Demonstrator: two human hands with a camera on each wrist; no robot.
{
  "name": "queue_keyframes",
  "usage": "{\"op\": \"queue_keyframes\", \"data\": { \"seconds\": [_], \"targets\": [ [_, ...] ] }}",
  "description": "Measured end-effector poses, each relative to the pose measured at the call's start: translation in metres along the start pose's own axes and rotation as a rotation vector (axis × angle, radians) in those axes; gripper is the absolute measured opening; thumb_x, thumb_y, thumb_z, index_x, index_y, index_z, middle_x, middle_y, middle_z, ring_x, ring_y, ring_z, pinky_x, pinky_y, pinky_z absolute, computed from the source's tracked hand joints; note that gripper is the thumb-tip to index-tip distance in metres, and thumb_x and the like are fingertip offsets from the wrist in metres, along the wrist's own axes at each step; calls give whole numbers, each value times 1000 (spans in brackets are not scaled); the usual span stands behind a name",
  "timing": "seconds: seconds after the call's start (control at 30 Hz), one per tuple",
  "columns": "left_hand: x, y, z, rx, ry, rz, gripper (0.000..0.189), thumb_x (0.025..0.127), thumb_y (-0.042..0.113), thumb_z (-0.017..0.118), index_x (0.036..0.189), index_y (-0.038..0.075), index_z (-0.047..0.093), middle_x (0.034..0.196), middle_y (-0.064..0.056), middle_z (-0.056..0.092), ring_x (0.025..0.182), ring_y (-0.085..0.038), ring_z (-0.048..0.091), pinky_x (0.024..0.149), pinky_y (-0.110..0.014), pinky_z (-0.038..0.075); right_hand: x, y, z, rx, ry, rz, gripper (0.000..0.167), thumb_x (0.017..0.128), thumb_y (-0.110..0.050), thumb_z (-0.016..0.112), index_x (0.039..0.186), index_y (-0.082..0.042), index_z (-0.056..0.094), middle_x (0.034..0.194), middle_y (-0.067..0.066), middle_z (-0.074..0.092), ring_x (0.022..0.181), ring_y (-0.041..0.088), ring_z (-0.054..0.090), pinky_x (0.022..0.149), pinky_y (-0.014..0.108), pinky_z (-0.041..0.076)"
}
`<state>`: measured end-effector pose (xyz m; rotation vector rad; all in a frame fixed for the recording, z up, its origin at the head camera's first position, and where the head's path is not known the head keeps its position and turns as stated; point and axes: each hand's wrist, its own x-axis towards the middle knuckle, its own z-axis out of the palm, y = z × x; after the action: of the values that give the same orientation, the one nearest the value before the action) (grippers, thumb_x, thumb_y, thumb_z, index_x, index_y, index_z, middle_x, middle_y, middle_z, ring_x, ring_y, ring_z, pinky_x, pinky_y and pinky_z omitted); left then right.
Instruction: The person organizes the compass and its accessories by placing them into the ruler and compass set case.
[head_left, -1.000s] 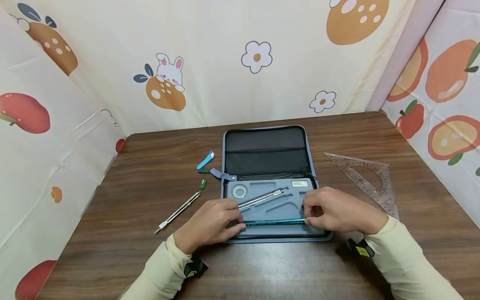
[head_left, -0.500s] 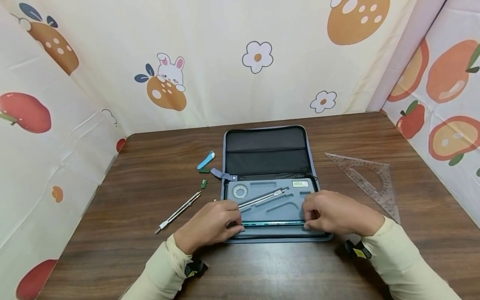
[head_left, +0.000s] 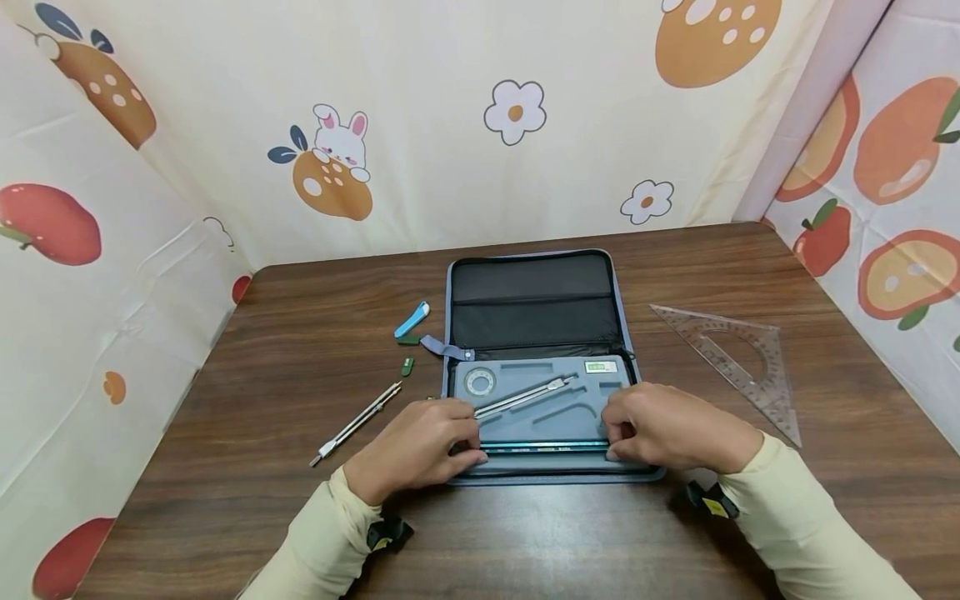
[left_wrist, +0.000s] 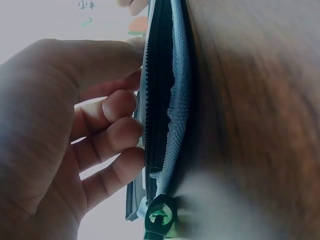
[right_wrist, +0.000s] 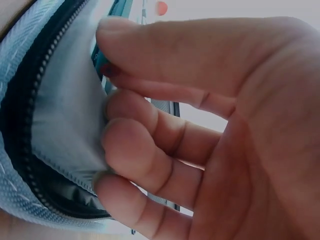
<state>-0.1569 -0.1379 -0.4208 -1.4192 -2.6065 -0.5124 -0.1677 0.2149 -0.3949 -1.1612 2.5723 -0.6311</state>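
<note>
A thin teal pencil (head_left: 543,447) lies level across the front of the grey tray (head_left: 510,429) in an open zip case (head_left: 534,287). My left hand (head_left: 423,442) pinches its left end between thumb and fingers. At the other end, my right hand (head_left: 667,425) pinches it too; the right wrist view shows thumb and forefinger against the teal shaft. A silver compass (head_left: 525,396) lies aslant in the tray, its lower end hidden by my left hand. Near the tray's back corners are a round clear disc (head_left: 480,382) and a small white-green block (head_left: 600,367).
Left of the case lie a second metal compass (head_left: 356,425), a small green block (head_left: 407,367), a dark green piece (head_left: 408,341) and a light-blue cutter (head_left: 412,321). A clear set square (head_left: 776,387) lies to the right. Patterned cloth (head_left: 450,167) stands behind the table.
The pencil's right end has lowered slightly, so it now lies level along the tray. My right hand has shifted slightly down and left; both hands keep their pinch.
</note>
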Motion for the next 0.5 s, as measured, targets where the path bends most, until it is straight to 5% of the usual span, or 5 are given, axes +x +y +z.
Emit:
{"op": "queue_keyframes", "data": {
  "seconds": [0.5],
  "targets": [
    [1, 1, -2, 12, 19, 32, 11, 89, 28, 77, 80, 24, 73, 79, 13, 53, 69, 0, 50, 60, -22, 45, 2, -5, 0, -53, -21, 85, 35, 86, -27, 80, 67, -33, 51, 70, -20, 44, 63, 1, 43, 57, 26, 39]
  ]
}}
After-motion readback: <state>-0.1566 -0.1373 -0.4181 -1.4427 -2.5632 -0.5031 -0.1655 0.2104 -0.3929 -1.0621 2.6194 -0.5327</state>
